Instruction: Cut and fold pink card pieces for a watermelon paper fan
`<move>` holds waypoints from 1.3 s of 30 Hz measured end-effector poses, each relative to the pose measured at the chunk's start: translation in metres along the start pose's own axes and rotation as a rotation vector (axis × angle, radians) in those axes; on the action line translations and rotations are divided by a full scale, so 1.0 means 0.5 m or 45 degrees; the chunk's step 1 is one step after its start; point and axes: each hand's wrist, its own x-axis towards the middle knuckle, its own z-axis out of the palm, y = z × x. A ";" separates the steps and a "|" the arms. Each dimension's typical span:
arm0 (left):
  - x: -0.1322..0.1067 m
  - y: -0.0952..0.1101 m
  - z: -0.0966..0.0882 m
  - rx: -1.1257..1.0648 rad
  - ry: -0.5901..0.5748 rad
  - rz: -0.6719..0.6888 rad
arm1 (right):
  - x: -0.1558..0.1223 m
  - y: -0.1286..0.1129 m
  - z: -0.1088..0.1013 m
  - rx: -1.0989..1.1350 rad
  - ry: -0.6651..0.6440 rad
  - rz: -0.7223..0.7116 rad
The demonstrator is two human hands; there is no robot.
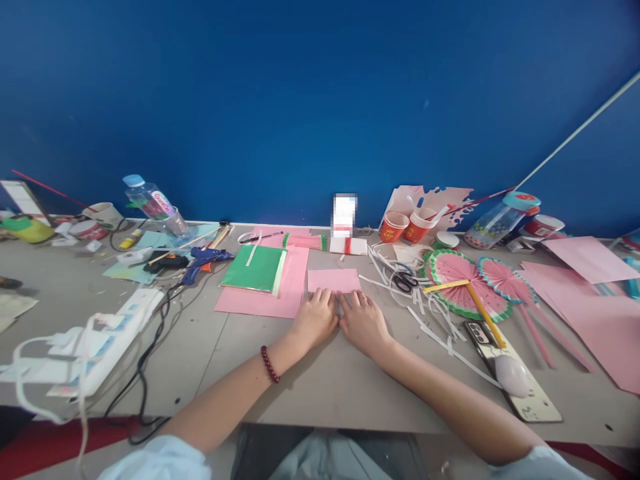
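A small pink sheet of paper lies on the table in the middle, and both hands are at its near edge. My left hand has its fingers curled together on the left part of that edge. Beside it, nearly touching, my right hand holds the right part with bent fingers. Something greyish shows between the fingertips, too small to make out; the thumbs and the edge itself are mostly hidden. Just left of my left hand lie larger pink paper and a green packet of paper.
On the left are a glue gun, a power strip and a tilted bottle. To the right lie paper strips, scissors, watermelon-patterned paper fans, a yellow ruler and a phone. Paper cups stand behind.
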 end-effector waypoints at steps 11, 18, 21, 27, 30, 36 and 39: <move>0.007 -0.032 0.006 -0.186 0.036 0.014 | 0.007 0.007 -0.008 -0.034 -0.026 -0.029; 0.021 -0.087 0.030 -0.507 0.136 -0.041 | 0.017 0.024 -0.011 -0.017 -0.003 -0.013; 0.026 -0.093 0.037 -0.444 0.126 0.004 | 0.024 0.034 -0.007 -0.008 0.034 0.010; 0.033 -0.094 0.028 -0.320 0.115 0.105 | 0.037 0.060 0.005 0.021 0.167 -0.024; 0.033 -0.093 0.025 -0.319 0.125 0.099 | 0.043 0.072 0.014 0.059 0.244 -0.029; 0.030 -0.087 0.026 -0.433 0.251 0.045 | 0.045 0.080 0.026 0.194 0.334 -0.013; 0.028 -0.084 0.022 -0.476 0.296 0.069 | 0.044 0.080 0.029 0.308 0.335 0.016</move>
